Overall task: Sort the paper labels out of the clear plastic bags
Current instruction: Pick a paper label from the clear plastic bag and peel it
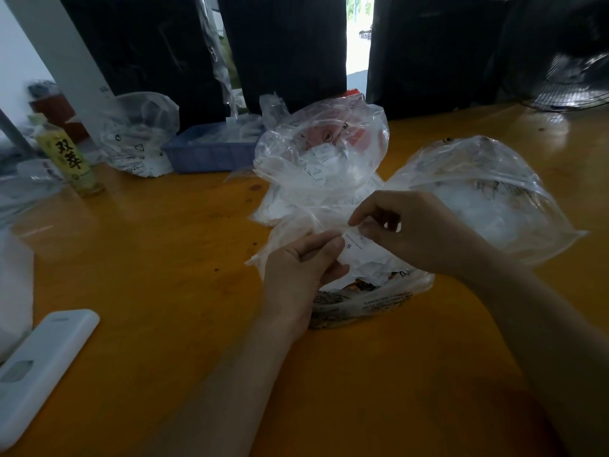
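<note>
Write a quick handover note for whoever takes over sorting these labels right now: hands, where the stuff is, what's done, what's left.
Left hand and right hand both pinch a white paper label at the mouth of the near clear bag on the orange table.
Two puffed clear bags sit behind: middle bag, right bag. More plastic is in the blue tray.
Done: cannot tell.
Left: this label is not yet out; more paper shows in the near bag.

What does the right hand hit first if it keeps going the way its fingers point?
Likely the left hand: the right hand points left across the paper label both pinch. Depth is unclear from one view.
</note>
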Motion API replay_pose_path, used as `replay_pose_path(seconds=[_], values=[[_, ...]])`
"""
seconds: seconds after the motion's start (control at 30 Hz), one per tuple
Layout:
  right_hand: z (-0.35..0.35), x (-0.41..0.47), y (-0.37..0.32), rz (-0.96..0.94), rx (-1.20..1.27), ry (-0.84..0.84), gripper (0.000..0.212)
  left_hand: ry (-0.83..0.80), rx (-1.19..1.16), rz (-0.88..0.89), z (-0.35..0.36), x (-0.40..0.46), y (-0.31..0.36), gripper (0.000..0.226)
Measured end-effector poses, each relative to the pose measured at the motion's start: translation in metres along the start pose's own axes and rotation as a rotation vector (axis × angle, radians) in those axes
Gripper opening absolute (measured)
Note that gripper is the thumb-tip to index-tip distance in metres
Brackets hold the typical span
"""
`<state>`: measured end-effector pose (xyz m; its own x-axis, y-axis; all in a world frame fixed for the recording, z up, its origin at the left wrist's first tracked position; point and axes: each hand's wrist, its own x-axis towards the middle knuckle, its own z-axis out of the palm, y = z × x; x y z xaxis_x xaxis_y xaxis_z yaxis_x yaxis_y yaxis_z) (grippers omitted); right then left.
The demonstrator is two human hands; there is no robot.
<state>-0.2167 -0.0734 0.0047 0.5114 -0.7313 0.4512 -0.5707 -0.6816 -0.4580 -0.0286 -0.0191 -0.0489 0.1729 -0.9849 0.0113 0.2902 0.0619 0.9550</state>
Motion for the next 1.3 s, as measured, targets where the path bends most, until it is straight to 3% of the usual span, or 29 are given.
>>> replay_pose_path(seconds=[0.1, 0.2, 0.3, 0.43, 0.67, 0.73, 0.8, 0.9, 1.0, 1.13, 1.23, 1.3], values=[[0.008, 0.001, -0.002, 0.155, 0.175, 0.057, 0.028, -0.001, -0.028, -0.017, 0.000, 0.000, 0.003, 0.017], [0.011, 0.003, -0.004, 0.256, 0.279, 0.144, 0.010, 0.032, -0.099, -0.060, 0.000, 0.000, 0.006, 0.009], [0.015, 0.002, -0.008, 0.236, 0.265, 0.068, 0.002, 0.046, -0.125, -0.072, 0.000, 0.001, 0.007, 0.017], [0.019, 0.002, -0.012, 0.216, 0.271, 0.091, 0.001, 0.046, -0.142, -0.086, -0.001, 0.001, 0.008, 0.018], [0.015, 0.004, -0.013, 0.187, 0.310, -0.145, 0.016, 0.061, -0.142, -0.114, 0.001, 0.000, 0.009, 0.011], [0.012, 0.011, -0.013, 0.202, 0.332, -0.149, 0.018, 0.047, -0.177, -0.121, 0.002, -0.002, 0.010, 0.020], [0.009, 0.028, -0.013, 0.244, 0.357, -0.088, 0.019, 0.034, -0.223, -0.115, 0.002, -0.003, 0.012, 0.033], [0.007, 0.070, -0.008, 0.425, 0.386, 0.161, 0.018, 0.020, -0.234, -0.113, 0.003, -0.004, 0.013, 0.040], [0.003, 0.112, -0.009, 0.533, 0.293, 0.364, 0.020, 0.039, -0.226, -0.127, 0.005, -0.003, 0.013, 0.025], [0.003, 0.128, -0.015, 0.649, 0.462, 0.282, 0.017, 0.051, -0.217, -0.138, 0.005, -0.001, 0.012, 0.016], [0.005, 0.109, -0.014, 0.606, 0.341, 0.281, 0.008, 0.041, -0.202, -0.125, 0.005, -0.001, 0.012, 0.016], [0.003, 0.086, -0.010, 0.551, 0.204, 0.303, 0.016, 0.035, -0.183, -0.119, 0.005, -0.001, 0.010, 0.018]])
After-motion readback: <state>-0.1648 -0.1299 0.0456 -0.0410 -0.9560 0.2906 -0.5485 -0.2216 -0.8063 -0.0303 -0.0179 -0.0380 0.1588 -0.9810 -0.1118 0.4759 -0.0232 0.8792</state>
